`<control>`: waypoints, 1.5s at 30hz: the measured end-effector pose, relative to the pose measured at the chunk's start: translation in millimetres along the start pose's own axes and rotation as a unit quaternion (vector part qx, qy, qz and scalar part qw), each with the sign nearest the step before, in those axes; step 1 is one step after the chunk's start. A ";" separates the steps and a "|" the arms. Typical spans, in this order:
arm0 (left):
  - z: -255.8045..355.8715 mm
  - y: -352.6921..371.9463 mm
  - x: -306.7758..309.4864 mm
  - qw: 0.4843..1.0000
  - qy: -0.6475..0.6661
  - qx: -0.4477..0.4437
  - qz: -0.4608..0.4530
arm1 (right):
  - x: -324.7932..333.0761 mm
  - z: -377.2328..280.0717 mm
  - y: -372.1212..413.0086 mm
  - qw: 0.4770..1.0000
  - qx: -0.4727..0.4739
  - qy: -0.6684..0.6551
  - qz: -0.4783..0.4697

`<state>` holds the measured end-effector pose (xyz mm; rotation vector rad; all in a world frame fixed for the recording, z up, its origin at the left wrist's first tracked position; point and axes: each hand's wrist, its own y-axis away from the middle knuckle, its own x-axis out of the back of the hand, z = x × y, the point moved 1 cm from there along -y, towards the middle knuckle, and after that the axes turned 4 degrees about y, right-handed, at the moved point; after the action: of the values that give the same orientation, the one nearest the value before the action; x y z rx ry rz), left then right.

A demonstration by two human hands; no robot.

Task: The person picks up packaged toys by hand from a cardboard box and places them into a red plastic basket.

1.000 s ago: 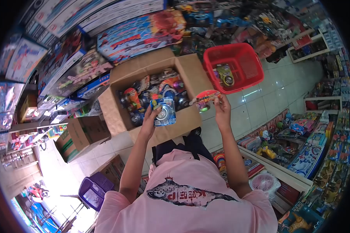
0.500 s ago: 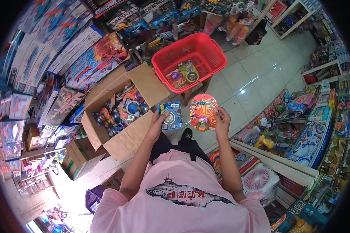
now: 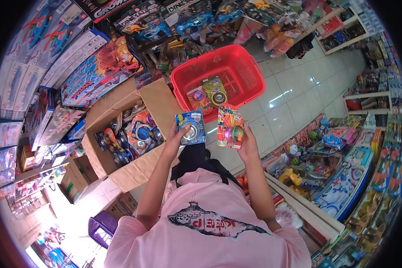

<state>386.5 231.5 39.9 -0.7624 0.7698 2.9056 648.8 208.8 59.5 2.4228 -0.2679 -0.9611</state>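
My left hand [image 3: 176, 139] grips a blue carded yo-yo pack [image 3: 198, 119] by its left edge, the thumb lying over its clear blister. In my right hand [image 3: 249, 147] is a red-and-yellow carded yo-yo pack [image 3: 227, 121], pinched at its right edge and turned partly sideways, its purple and green yo-yo standing out. Both packs are held up side by side, a small gap between them. Just beyond them is a red plastic basket [image 3: 250, 91] with a few similar packs [image 3: 215, 90] inside. Left of my left hand, an open cardboard box [image 3: 158, 97] holds many packaged toys [image 3: 140, 134].
Boxed toys [image 3: 100, 71] are stacked along the left. A low wood-edged display [image 3: 303, 201] of toys runs along the right. Tiled floor [image 3: 295, 96] shows beyond the basket. A purple crate [image 3: 100, 228] stands at lower left.
The red-and-yellow pack has turned from facing me to a more sideways angle. The view has shifted slightly, and the basket now appears closer to the packs. Both hands keep their hold.
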 end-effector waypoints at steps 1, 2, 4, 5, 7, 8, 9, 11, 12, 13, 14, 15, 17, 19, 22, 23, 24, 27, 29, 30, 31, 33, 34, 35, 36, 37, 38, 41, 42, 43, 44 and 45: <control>2.9 -10.3 1.7 1.000 -0.004 -0.008 -0.008 | -6.3 -5.2 -8.4 1.000 -0.006 0.008 0.001; 4.6 -20.5 2.5 1.000 0.005 -0.014 0.003 | -12.5 -12.6 -17.1 0.997 -0.003 0.072 0.001; 14.5 -39.5 0.6 1.000 0.008 -0.024 0.012 | -22.4 -28.9 -40.5 0.989 -0.004 0.146 -0.001; 18.5 -45.2 0.8 0.999 0.002 -0.029 0.020 | -24.7 -35.7 -51.2 0.988 -0.010 0.154 0.000; 30.5 -59.5 2.3 0.999 -0.015 -0.035 0.030 | -29.2 -50.5 -75.8 0.976 0.033 0.216 0.009; 36.2 -64.9 2.3 0.998 -0.031 -0.041 0.025 | -28.2 -58.1 -91.7 0.963 0.062 0.264 0.000; 41.0 -70.1 2.6 0.997 -0.048 -0.048 0.019 | -28.6 -64.5 -106.8 0.961 0.059 0.269 -0.001; 46.0 -80.4 5.6 0.998 -0.029 -0.046 0.026 | -30.1 -78.3 -136.4 0.914 0.131 0.384 0.006; 47.8 -84.3 7.2 0.998 -0.026 -0.051 0.028 | -26.9 -84.2 -154.4 0.895 0.132 0.426 0.004; 49.2 -88.2 8.3 0.998 -0.023 -0.057 0.030 | -15.8 -87.7 -177.8 0.894 0.127 0.430 -0.001; 51.8 -91.6 8.2 0.997 -0.018 -0.059 0.038 | -0.4 -88.6 -204.8 0.848 0.127 0.514 -0.027; 54.8 -92.9 7.1 0.996 -0.013 -0.076 0.054 | 10.5 -87.0 -226.9 0.793 0.126 0.593 -0.055; 54.7 -95.3 5.4 0.992 -0.005 -0.096 0.082 | 19.5 -83.2 -261.8 0.753 0.105 0.646 -0.072; 50.2 -96.7 4.1 0.989 -0.003 -0.089 0.116 | 39.1 -72.8 -299.3 0.591 0.026 0.806 -0.015; 43.7 -95.1 -6.8 0.980 0.005 -0.105 0.167 | 74.1 -50.6 -340.5 0.636 -0.023 0.765 -0.094; 42.3 -94.3 -13.5 0.978 0.007 -0.108 0.179 | 83.4 -46.8 -349.3 0.633 -0.025 0.766 -0.106; 41.0 -92.1 -22.5 0.974 0.022 -0.107 0.198 | 91.9 -44.3 -351.8 0.706 -0.123 0.692 -0.085; 28.6 -94.9 -46.5 0.960 0.058 -0.119 0.245 | 162.9 -12.0 -397.3 0.779 -0.244 0.568 -0.106; 17.9 -99.8 -58.4 0.951 0.078 -0.126 0.272 | 169.7 -3.7 -398.9 0.733 -0.159 0.658 -0.070; 14.6 -102.6 -64.8 0.950 0.075 -0.130 0.275 | 169.3 -0.8 -401.5 0.676 -0.134 0.722 -0.065; 11.4 -104.8 -71.7 0.949 0.072 -0.134 0.277 | 171.4 0.3 -400.4 0.675 -0.137 0.722 -0.069; 4.2 -111.0 -83.2 0.945 0.076 -0.135 0.287 | 156.7 -0.2 -397.1 0.411 0.082 0.905 -0.066; 1.0 -114.3 -88.7 0.944 0.080 -0.135 0.291 | 146.4 -5.2 -391.6 0.412 0.084 0.905 -0.070; -0.6 -118.3 -93.6 0.943 0.079 -0.137 0.294 | 136.7 -11.8 -383.4 0.431 0.059 0.898 -0.061; -1.6 -122.4 -97.8 0.943 0.069 -0.134 0.296 | 126.7 -19.1 -375.4 0.450 0.034 0.891 -0.050; -3.3 -125.5 -101.3 0.944 0.060 -0.129 0.297 | 115.0 -27.1 -369.9 0.452 0.033 0.890 -0.052; -6.4 -128.8 -102.7 0.944 0.059 -0.127 0.300 | 100.5 -36.0 -364.3 0.421 0.022 0.904 -0.075; -17.4 -146.1 -106.2 0.952 0.062 -0.120 0.274 | 52.7 -70.2 -336.4 0.373 -0.006 0.918 -0.132; -20.9 -152.8 -108.3 0.951 0.076 -0.115 0.278 | 38.7 -78.9 -328.0 0.354 -0.026 0.920 -0.166; -26.9 -159.4 -110.7 0.949 0.091 -0.108 0.283 | 30.9 -83.7 -322.3 0.353 -0.024 0.920 -0.168; -33.4 -168.5 -114.0 0.944 0.125 -0.126 0.278 | 25.1 -86.0 -314.1 0.554 -0.154 0.787 -0.222; -37.7 -177.2 -118.4 0.943 0.126 -0.126 0.280 | 19.4 -88.2 -305.6 0.712 -0.272 0.594 -0.259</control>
<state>535.9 378.8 -13.5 -1.1193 0.7391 3.5156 721.3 495.4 -59.6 2.0337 1.0409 0.4680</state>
